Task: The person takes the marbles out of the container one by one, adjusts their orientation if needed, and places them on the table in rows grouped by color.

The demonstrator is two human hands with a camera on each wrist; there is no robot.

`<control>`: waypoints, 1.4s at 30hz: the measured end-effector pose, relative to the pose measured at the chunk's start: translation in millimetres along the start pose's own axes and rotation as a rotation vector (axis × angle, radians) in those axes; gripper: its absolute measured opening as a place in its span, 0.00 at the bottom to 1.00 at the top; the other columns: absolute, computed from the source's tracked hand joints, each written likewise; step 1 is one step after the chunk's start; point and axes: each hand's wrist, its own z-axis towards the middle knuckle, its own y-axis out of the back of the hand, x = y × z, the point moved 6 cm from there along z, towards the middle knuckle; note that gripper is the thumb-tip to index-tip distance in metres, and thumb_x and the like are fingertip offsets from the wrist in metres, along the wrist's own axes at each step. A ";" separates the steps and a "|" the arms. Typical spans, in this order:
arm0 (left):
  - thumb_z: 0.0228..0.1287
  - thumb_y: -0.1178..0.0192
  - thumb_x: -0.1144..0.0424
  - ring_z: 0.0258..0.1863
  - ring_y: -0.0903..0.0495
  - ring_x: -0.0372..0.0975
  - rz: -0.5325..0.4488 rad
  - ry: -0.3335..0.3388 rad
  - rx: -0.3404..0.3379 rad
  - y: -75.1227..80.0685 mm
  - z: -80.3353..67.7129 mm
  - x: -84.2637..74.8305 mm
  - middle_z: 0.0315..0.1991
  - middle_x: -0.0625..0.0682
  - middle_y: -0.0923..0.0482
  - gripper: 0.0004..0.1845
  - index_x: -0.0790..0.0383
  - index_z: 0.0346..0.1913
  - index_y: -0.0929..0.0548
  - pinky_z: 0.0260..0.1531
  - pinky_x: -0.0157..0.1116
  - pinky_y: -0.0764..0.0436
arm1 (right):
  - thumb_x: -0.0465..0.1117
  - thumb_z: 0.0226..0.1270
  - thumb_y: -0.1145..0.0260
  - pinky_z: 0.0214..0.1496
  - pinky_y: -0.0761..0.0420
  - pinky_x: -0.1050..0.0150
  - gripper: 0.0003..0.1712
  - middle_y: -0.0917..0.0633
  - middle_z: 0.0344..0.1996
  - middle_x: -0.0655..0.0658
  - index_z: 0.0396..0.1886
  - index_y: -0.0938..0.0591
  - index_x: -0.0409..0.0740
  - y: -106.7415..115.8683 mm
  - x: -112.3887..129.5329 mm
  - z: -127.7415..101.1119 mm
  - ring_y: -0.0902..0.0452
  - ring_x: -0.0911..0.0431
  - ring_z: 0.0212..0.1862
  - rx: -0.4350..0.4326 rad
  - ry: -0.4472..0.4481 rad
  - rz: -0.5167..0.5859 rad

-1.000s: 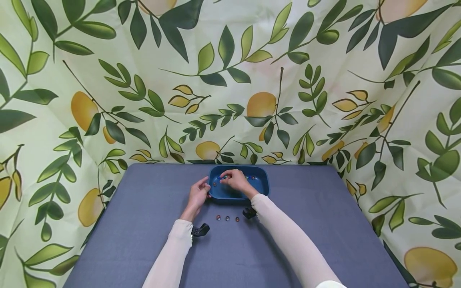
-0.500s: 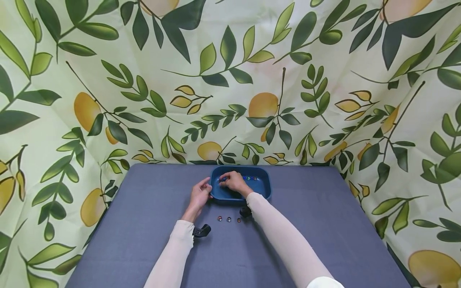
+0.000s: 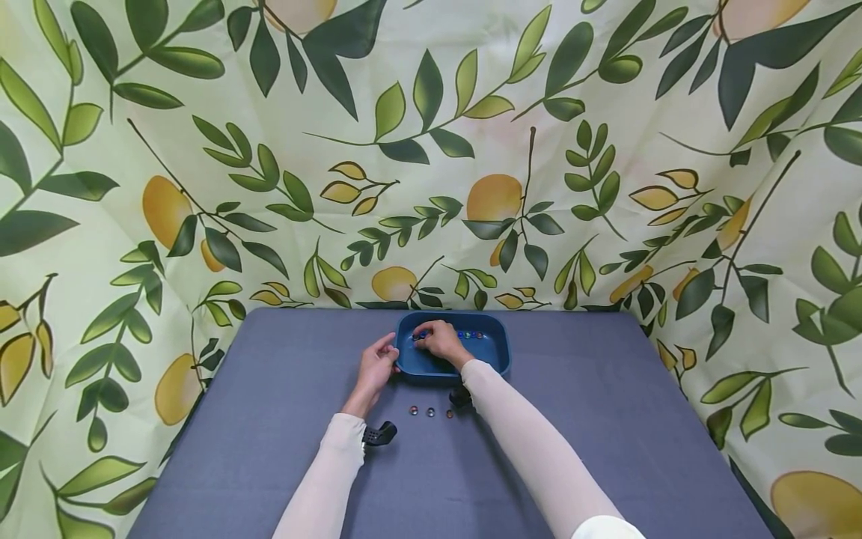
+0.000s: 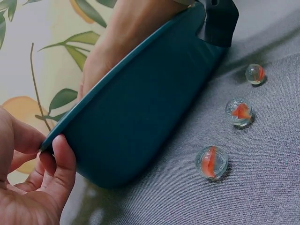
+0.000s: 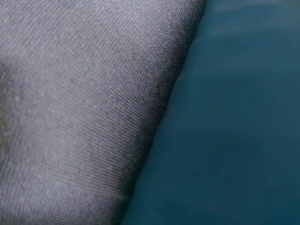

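Note:
My left hand pinches the left rim of a blue plastic tray; in the left wrist view the thumb and fingers meet over the edge. My right hand reaches down inside the tray toward its left end, fingers curled with the tips together at a small dark blue marble. Several marbles form a row along the tray's back, partly hidden by that hand. The tray wall fills half of the right wrist view, which shows no fingers.
Three clear glass marbles with orange swirls lie on the grey cloth in front of the tray, the middle marble among them. A black wrist device sits on the left forearm. A leaf-patterned cloth hangs behind the table.
My right fingers have dipped lower in the tray's left end; an orange marble seen there earlier is out of sight now. The left hand stays at the rim. The head view has shifted slightly.

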 end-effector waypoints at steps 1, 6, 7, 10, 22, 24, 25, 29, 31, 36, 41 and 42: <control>0.71 0.47 0.69 0.28 0.27 0.38 0.000 -0.001 0.000 -0.2 0.2 0.1 0.39 0.52 0.31 0.23 0.62 0.68 0.28 0.28 0.31 0.21 | 0.39 0.59 0.28 0.22 0.35 0.70 0.11 0.27 0.14 0.52 0.42 0.12 0.45 -0.2 -0.3 0.0 0.32 0.60 0.19 -0.002 -0.001 0.000; 0.71 0.47 0.69 0.28 0.27 0.37 -0.004 -0.003 0.000 -0.3 1.6 0.5 0.39 0.52 0.31 0.23 0.62 0.68 0.28 0.28 0.31 0.21 | 0.39 0.60 0.28 0.23 0.35 0.70 0.08 0.25 0.16 0.52 0.40 0.12 0.45 -2.2 -0.8 1.4 0.31 0.60 0.20 -0.007 0.005 -0.018; 0.72 0.47 0.69 0.28 0.27 0.37 -0.003 -0.005 -0.001 -0.1 1.9 0.2 0.39 0.52 0.31 0.23 0.62 0.68 0.28 0.29 0.31 0.21 | 0.39 0.60 0.28 0.24 0.34 0.70 0.08 0.24 0.16 0.52 0.39 0.12 0.46 -2.4 -0.6 1.6 0.31 0.60 0.21 -0.009 0.009 -0.025; 0.72 0.47 0.69 0.28 0.27 0.38 -0.009 -0.007 -0.006 1.0 2.4 -0.4 0.39 0.52 0.31 0.23 0.62 0.68 0.28 0.29 0.31 0.21 | 0.39 0.60 0.28 0.24 0.35 0.70 0.07 0.23 0.17 0.52 0.38 0.11 0.45 -3.6 -0.5 2.0 0.31 0.60 0.21 -0.005 0.011 -0.047; 0.71 0.47 0.71 0.29 0.27 0.39 -0.018 -0.025 -0.015 1.6 1.2 -1.8 0.38 0.51 0.31 0.23 0.64 0.68 0.28 0.28 0.33 0.20 | 0.39 0.59 0.27 0.22 0.35 0.70 0.10 0.25 0.16 0.52 0.41 0.12 0.46 -4.3 -0.8 3.2 0.31 0.60 0.20 -0.013 0.008 -0.036; 0.71 0.47 0.71 0.29 0.27 0.39 -0.020 -0.028 -0.016 1.4 0.9 -2.0 0.37 0.51 0.31 0.23 0.65 0.68 0.28 0.28 0.32 0.20 | 0.39 0.59 0.27 0.22 0.35 0.69 0.11 0.25 0.16 0.52 0.43 0.13 0.45 -4.1 0.2 3.8 0.31 0.60 0.20 -0.018 0.023 -0.042; 0.70 0.47 0.71 0.29 0.27 0.39 -0.021 -0.027 -0.016 1.3 0.8 -2.1 0.37 0.51 0.31 0.23 0.65 0.67 0.28 0.27 0.32 0.20 | 0.39 0.59 0.27 0.22 0.35 0.69 0.12 0.25 0.16 0.52 0.44 0.13 0.45 -4.1 0.7 4.2 0.31 0.60 0.20 -0.020 0.029 -0.047; 0.70 0.47 0.70 0.28 0.27 0.39 -0.016 -0.024 -0.015 1.4 0.9 -2.0 0.38 0.51 0.31 0.23 0.64 0.68 0.28 0.27 0.32 0.21 | 0.40 0.60 0.28 0.23 0.36 0.69 0.15 0.26 0.16 0.52 0.48 0.14 0.44 -5.3 2.6 6.7 0.32 0.59 0.20 -0.014 0.038 -0.070; 0.71 0.47 0.70 0.28 0.27 0.38 -0.013 -0.024 -0.013 1.2 0.6 -2.4 0.38 0.51 0.30 0.23 0.63 0.68 0.28 0.28 0.31 0.21 | 0.40 0.61 0.28 0.23 0.36 0.70 0.16 0.26 0.16 0.52 0.48 0.14 0.44 -5.9 3.2 7.9 0.32 0.59 0.20 -0.009 0.033 -0.085; 0.71 0.47 0.69 0.28 0.27 0.38 -0.008 -0.024 -0.008 0.7 -0.7 -2.7 0.38 0.51 0.30 0.23 0.63 0.68 0.28 0.29 0.33 0.20 | 0.41 0.61 0.29 0.25 0.36 0.69 0.14 0.23 0.19 0.51 0.47 0.13 0.45 -6.4 5.5 8.5 0.31 0.59 0.22 -0.019 0.021 -0.119; 0.71 0.47 0.69 0.27 0.26 0.37 0.005 -0.022 -0.002 1.1 -1.0 -2.6 0.38 0.52 0.29 0.23 0.62 0.68 0.28 0.31 0.36 0.18 | 0.42 0.62 0.29 0.27 0.35 0.68 0.10 0.23 0.19 0.51 0.42 0.12 0.47 -8.0 8.6 8.7 0.30 0.58 0.24 -0.031 0.024 -0.165; 0.71 0.47 0.69 0.27 0.26 0.37 0.007 -0.022 0.000 1.1 -0.9 -2.6 0.38 0.52 0.29 0.23 0.62 0.68 0.28 0.32 0.37 0.18 | 0.43 0.62 0.29 0.27 0.35 0.68 0.09 0.23 0.19 0.51 0.41 0.12 0.47 -8.3 8.9 8.7 0.30 0.58 0.24 -0.033 0.026 -0.171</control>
